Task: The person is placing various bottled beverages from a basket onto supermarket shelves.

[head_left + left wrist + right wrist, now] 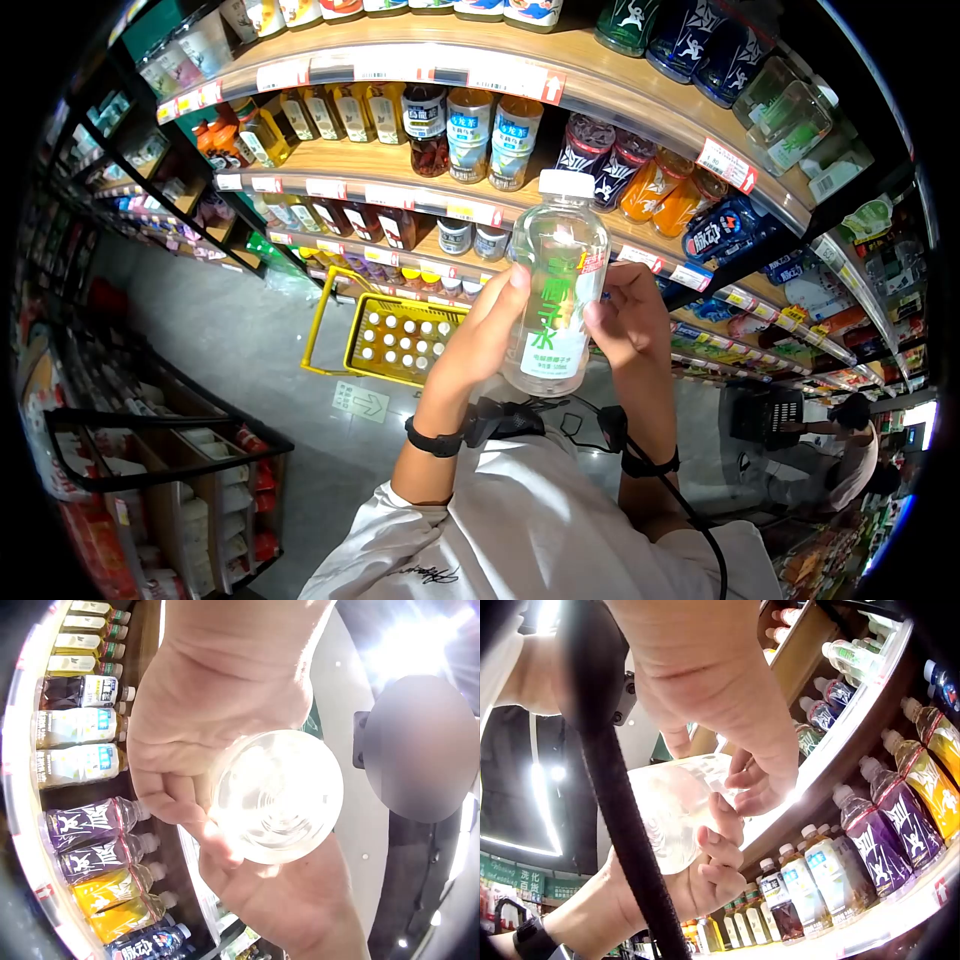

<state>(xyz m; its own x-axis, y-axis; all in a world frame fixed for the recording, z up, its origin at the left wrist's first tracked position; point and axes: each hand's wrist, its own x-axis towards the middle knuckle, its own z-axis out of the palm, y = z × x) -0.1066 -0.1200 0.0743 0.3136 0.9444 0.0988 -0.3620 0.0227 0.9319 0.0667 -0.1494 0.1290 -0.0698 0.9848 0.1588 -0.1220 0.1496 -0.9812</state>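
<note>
A clear bottle with a white cap and green lettering stands upright before the chest in the head view. The left hand grips its left side, thumb along the wall and fingers curled behind it. On the other side the right hand holds it with the thumb against the label edge and bent fingers. From below, the left wrist view shows the round bottle base between the left hand and the right hand. In the right wrist view the bottle lies between both hands.
Curved shelves of drinks rise in front, with tea bottles and orange bottles. A yellow basket of white-capped bottles stands on the floor. At right is a person beside a black basket.
</note>
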